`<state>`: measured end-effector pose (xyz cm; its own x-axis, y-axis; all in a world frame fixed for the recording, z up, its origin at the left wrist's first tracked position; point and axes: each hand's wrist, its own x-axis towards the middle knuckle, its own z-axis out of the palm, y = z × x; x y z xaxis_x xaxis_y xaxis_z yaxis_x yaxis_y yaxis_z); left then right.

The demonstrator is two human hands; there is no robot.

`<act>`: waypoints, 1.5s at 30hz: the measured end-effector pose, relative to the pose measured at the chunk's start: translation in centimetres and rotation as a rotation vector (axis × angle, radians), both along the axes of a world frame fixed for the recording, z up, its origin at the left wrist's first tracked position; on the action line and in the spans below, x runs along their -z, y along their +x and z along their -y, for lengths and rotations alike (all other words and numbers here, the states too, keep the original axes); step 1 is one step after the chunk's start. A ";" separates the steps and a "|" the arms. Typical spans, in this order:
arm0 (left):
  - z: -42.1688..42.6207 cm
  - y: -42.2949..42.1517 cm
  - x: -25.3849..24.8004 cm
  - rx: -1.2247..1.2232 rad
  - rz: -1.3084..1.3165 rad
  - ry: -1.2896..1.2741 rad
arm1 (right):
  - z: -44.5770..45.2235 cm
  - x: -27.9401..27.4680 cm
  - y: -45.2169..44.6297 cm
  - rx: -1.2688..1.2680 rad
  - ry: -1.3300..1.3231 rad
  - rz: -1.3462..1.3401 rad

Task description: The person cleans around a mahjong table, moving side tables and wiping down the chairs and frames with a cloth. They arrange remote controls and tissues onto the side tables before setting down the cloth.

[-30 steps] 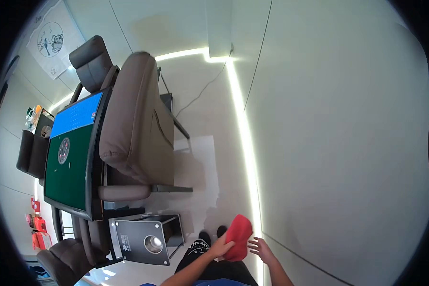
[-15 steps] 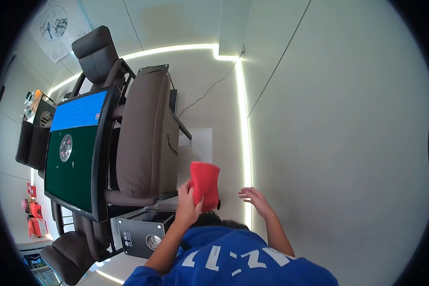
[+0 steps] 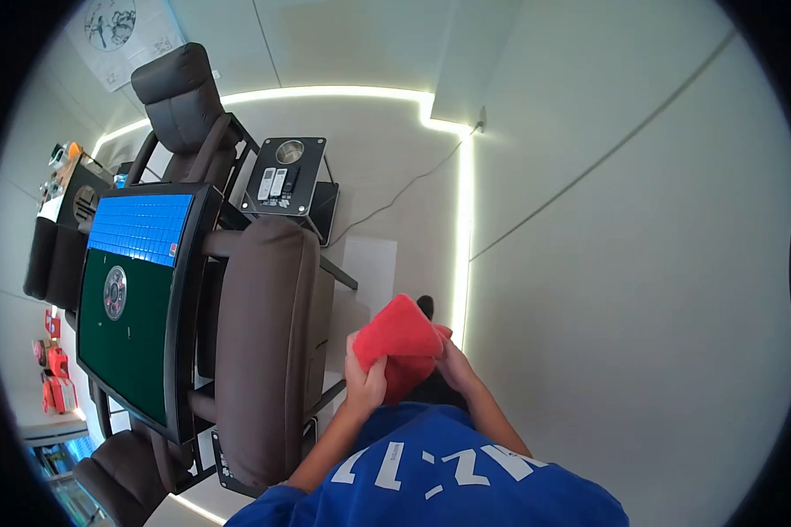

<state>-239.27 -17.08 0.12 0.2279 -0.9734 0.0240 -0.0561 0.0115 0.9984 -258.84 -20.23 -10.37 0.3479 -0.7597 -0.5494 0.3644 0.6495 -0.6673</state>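
Observation:
A red cloth (image 3: 399, 329), partly folded, is held between both hands in front of the blue shirt. My left hand (image 3: 366, 373) grips its left side, thumb over the lower part. At the cloth's right edge, my right hand (image 3: 452, 362) has its fingers closed on it. The cloth's lower part hangs down between the hands. A dark shoe (image 3: 425, 306) shows just beyond the cloth.
To the left, a brown armchair (image 3: 264, 342) stands against a mahjong table (image 3: 127, 338) with blue tiles (image 3: 141, 227). A small black side table (image 3: 281, 176) holds two white remotes. A light strip (image 3: 464, 237) runs along the wall.
My right hand has moved to the cloth and taken hold of it. The cloth has shifted right and lies more spread. The view has moved forward, showing the side table with the remotes.

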 end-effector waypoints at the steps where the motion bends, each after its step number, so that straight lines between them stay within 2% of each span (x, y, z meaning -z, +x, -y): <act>1: 2.1 -0.3 -0.3 -0.041 -0.078 0.023 | 1.8 0.8 0.1 -0.046 -0.024 -0.010; 2: 4.4 -0.6 -0.8 -0.077 -0.154 0.038 | 3.7 1.4 0.3 -0.051 -0.021 0.002; 3: 7.1 -0.9 -1.0 -0.087 -0.146 0.022 | 6.4 1.8 0.2 -0.163 -0.197 -0.105; 4: 9.7 -1.5 -1.4 -0.148 -0.431 0.055 | 9.0 1.9 -0.1 -0.281 -0.371 -0.216; 6: 14.7 -2.3 -3.5 -0.228 -0.908 0.155 | 13.5 1.4 -0.4 -0.292 -0.293 -0.109; 7: 17.0 -2.4 -3.8 -0.256 -0.901 0.134 | 15.8 1.4 -0.2 -0.277 -0.210 -0.012; 9: 21.6 -2.0 -4.3 -0.165 -1.122 0.190 | 21.9 2.5 -0.5 -0.430 -0.283 -0.018; 11: 25.7 -1.4 -4.4 -0.157 -1.207 0.185 | 27.1 5.5 -0.5 -0.211 0.235 0.358; 12: 28.0 -1.2 -4.5 -0.207 -1.103 0.167 | 29.5 4.8 -0.5 -0.239 0.238 0.343; 13: 30.2 -1.1 -4.5 -0.259 -1.002 0.152 | 31.6 4.0 -0.7 -0.387 -0.027 0.107; 15: 35.1 -0.4 -3.7 -0.325 -0.983 0.164 | 36.7 2.0 0.3 -0.670 -0.588 -0.347; 17: 40.7 0.7 -2.5 -0.395 -0.970 0.166 | 42.4 1.4 2.5 -0.710 -0.664 -0.420; 19: 45.6 2.2 -0.7 -0.301 -0.814 0.148 | 46.5 0.9 4.7 -0.696 -0.768 -0.540; 20: 47.9 3.3 0.1 -0.250 -0.764 0.160 | 49.6 -1.5 6.7 -0.720 -0.722 -0.419; 23: 54.2 6.9 1.3 -0.194 -0.728 0.216 | 56.4 -0.6 9.7 -0.805 -0.617 -0.382; 27: 60.3 10.9 1.5 -0.029 -0.715 0.169 | 64.2 2.4 12.0 -0.921 -0.733 -0.511; 29: 62.2 13.0 0.4 -0.034 -0.727 0.166 | 67.9 3.9 14.6 -0.842 -0.438 -0.040; 30: 63.3 14.4 0.0 -0.014 -0.724 0.160 | 69.6 4.4 16.1 -0.830 -0.275 0.055; 31: 64.2 15.5 0.1 -0.041 -0.726 0.154 | 71.1 4.7 17.2 -0.856 -0.271 0.061; 33: 65.6 17.4 0.4 -0.130 -0.753 0.149 | 73.4 2.4 21.1 -0.806 -0.021 0.200; 34: 66.4 18.1 0.8 -0.167 -0.760 0.138 | 74.5 2.4 22.5 -0.843 -0.013 0.199; 36: 68.1 19.8 1.8 -0.440 -0.759 0.048 | 76.8 2.7 25.8 -0.914 -0.159 0.095; 37: 69.1 20.6 2.6 -0.491 -0.760 0.029 | 78.1 2.9 27.7 -0.956 -0.239 0.049; 38: 70.1 21.6 3.5 -0.704 -0.668 0.004 | 79.2 2.2 30.1 -1.012 -0.240 0.061; 39: 71.0 22.8 3.9 -0.917 -0.571 -0.016 | 80.0 0.8 32.3 -1.009 -0.144 0.167; 41: 72.7 25.4 4.9 -1.098 -0.516 -0.036 | 81.7 -0.4 36.8 -1.053 -0.026 0.278; 43: 74.5 27.6 6.7 -1.339 -0.404 0.010 | 83.8 -0.4 40.8 -1.007 0.395 0.448; 44: 75.4 28.6 7.8 -1.416 -0.236 0.067 | 84.9 0.2 42.4 -1.131 0.282 0.351; 45: 76.4 29.6 8.0 -1.476 -0.234 0.068 | 86.9 0.9 44.2 -1.187 0.301 0.348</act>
<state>-209.65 -93.43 -7.93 0.9735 0.1332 -0.1858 0.1816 0.0432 0.9824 -214.68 -107.13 -11.25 0.8856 0.2548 -0.3883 -0.4171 0.8041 -0.4237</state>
